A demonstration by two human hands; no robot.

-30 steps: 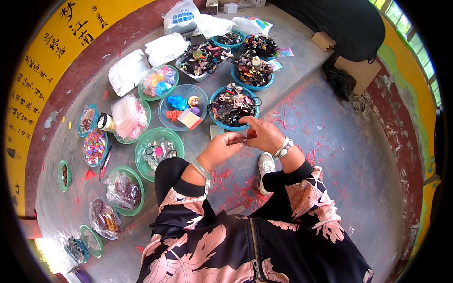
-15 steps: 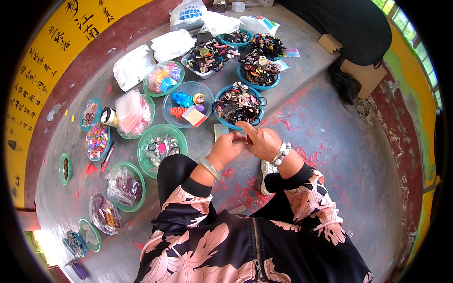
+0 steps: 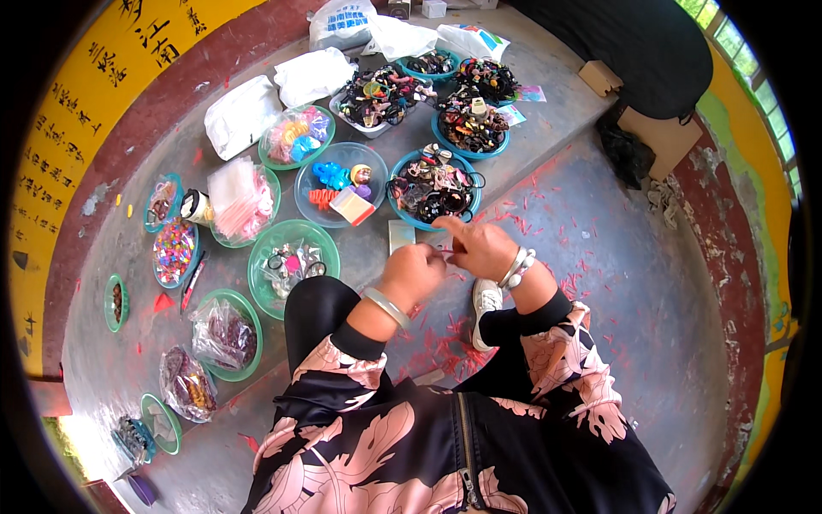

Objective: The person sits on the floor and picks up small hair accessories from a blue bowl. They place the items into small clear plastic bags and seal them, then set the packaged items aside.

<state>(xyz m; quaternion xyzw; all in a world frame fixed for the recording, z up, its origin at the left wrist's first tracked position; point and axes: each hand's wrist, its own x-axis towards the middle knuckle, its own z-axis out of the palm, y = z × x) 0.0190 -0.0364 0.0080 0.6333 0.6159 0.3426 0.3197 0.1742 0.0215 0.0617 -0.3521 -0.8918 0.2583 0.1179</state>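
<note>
My left hand (image 3: 413, 276) and my right hand (image 3: 486, 253) meet in front of me, both with fingers pinched. A thin pinkish bit shows between the fingertips; it is too small to name. The right forefinger sticks out to the left above it. Just beyond the hands stands a blue basin (image 3: 392, 208) heaped with dark hair ties and small ornaments. Beside it is a clear bowl (image 3: 301, 208) with blue and orange pieces and a small box (image 3: 352, 206). A green bowl (image 3: 255, 287) of bagged small parts stands by my left knee. A flat pale card (image 3: 401, 235) lies near my left hand.
More basins of hair ties (image 3: 484, 81) and white plastic bags (image 3: 244, 117) stand at the back. Along the left are a bowl of colourful beads (image 3: 175, 253) and bagged dark pieces (image 3: 224, 338). Red scraps (image 3: 445, 343) litter the floor below a raised ledge's edge.
The hands have drawn slightly apart at the fingertips, so the thin pinkish bit between them now shows. The bowls and bags stay in place.
</note>
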